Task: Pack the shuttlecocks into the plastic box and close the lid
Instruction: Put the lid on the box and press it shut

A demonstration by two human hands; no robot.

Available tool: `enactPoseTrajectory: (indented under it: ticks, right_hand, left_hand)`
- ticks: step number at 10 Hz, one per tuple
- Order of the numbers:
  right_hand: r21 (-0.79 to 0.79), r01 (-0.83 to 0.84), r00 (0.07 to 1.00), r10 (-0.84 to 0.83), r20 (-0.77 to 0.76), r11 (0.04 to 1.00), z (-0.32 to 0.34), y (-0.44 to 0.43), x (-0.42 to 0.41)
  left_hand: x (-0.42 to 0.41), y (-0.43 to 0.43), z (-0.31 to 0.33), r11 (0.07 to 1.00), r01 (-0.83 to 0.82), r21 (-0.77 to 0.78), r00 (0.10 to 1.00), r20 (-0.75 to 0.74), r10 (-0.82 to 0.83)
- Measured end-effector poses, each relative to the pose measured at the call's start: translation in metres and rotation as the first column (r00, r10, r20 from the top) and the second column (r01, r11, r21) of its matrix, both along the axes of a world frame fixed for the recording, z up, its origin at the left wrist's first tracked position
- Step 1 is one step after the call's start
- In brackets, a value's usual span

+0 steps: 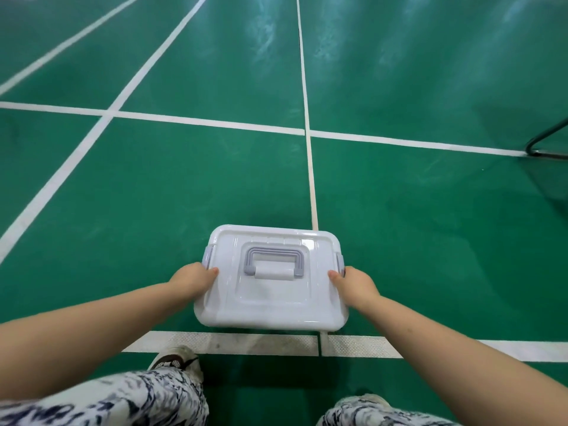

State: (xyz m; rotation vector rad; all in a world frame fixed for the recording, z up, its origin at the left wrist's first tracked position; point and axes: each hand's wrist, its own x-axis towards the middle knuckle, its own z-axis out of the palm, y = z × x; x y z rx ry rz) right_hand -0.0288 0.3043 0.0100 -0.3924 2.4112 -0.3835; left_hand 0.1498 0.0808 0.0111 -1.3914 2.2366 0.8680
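Observation:
A white plastic box [270, 305] sits on the green court floor just beyond a white line, its lid on top and a grey carry handle [274, 259] lying flat in the lid's recess. Grey side latches show at the left [207, 256] and right [339, 262] ends. My left hand [193, 279] grips the box's left side with the thumb on the lid. On the opposite side, my right hand [356, 284] holds the box the same way. No shuttlecocks are visible; the box's inside is hidden by the lid.
White court lines [215, 121] cross the green floor. A dark metal frame [550, 142] stands at the right edge. My patterned trouser legs [123, 401] and a shoe [175, 359] are at the bottom, close behind the box.

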Motion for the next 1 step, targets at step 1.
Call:
enactPoseTrajectory:
  ticks: [1]
  right_hand:
    - [0.047,-0.051,0.998,0.053,-0.032,0.998,0.0217,-0.0008,-0.0014]
  left_hand:
    - [-0.0016,-0.0030,0.0290,0.997,0.047,-0.068,0.998,0.035,-0.045]
